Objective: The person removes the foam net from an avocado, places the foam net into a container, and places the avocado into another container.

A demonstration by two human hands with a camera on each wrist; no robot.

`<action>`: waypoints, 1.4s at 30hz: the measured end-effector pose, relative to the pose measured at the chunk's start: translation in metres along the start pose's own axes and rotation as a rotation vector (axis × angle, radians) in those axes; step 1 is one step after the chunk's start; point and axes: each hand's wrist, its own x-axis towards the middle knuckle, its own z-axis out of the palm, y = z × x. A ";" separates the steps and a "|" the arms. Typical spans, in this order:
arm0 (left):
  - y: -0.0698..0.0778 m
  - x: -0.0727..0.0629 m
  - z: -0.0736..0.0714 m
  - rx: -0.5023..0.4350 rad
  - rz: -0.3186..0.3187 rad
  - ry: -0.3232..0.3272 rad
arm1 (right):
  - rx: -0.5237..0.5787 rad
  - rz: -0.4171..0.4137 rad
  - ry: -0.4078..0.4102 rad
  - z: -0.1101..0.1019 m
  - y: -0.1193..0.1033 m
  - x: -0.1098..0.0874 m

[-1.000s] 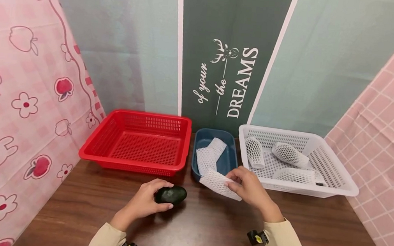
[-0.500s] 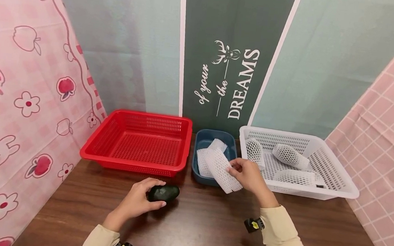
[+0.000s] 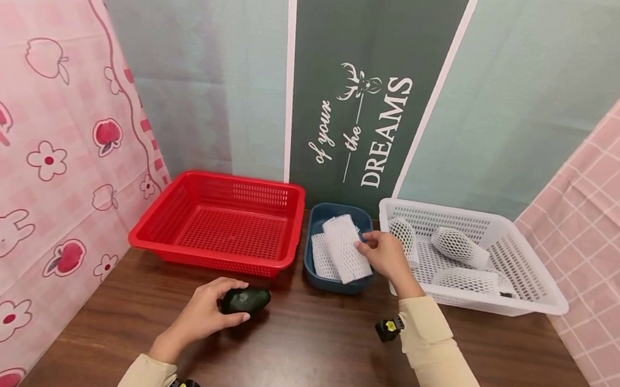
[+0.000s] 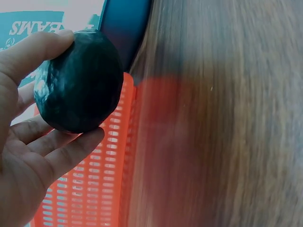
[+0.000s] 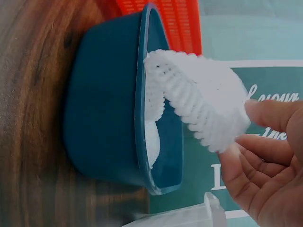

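A dark green, glossy avocado is in my left hand, gripped between thumb and fingers close over the table. In the left wrist view the fingers cup the avocado from its side, with the red basket behind it. My right hand pinches the edge of a white foam net sleeve over the blue bin. The right wrist view shows the sleeve held at one end by thumb and fingertips, its other end at the bin's rim. More white foam netting lies in the bin underneath.
A red perforated basket stands left of the bin. On the right, a white basket holds several dark items in foam nets, among them a wrapped one. Printed cloths hang behind and at both sides of the wooden table.
My right hand has carried the foam net sleeve up and back, from the bin's front edge to above its middle. My left hand has drifted left with the avocado.
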 end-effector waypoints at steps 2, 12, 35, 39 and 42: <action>-0.001 -0.001 -0.002 0.004 -0.007 0.004 | 0.000 -0.007 0.006 0.000 0.000 0.002; -0.004 -0.001 -0.005 0.007 -0.009 0.012 | -0.017 -0.024 -0.008 0.000 0.008 -0.005; 0.014 0.002 -0.018 -0.048 0.069 0.088 | -0.152 -0.240 -0.150 0.005 -0.019 -0.025; 0.013 0.003 -0.022 -0.048 0.098 0.124 | -0.216 -0.284 -0.224 0.007 -0.026 -0.026; 0.012 0.006 -0.024 -0.033 0.125 0.150 | -0.238 -0.293 -0.255 0.009 -0.029 -0.027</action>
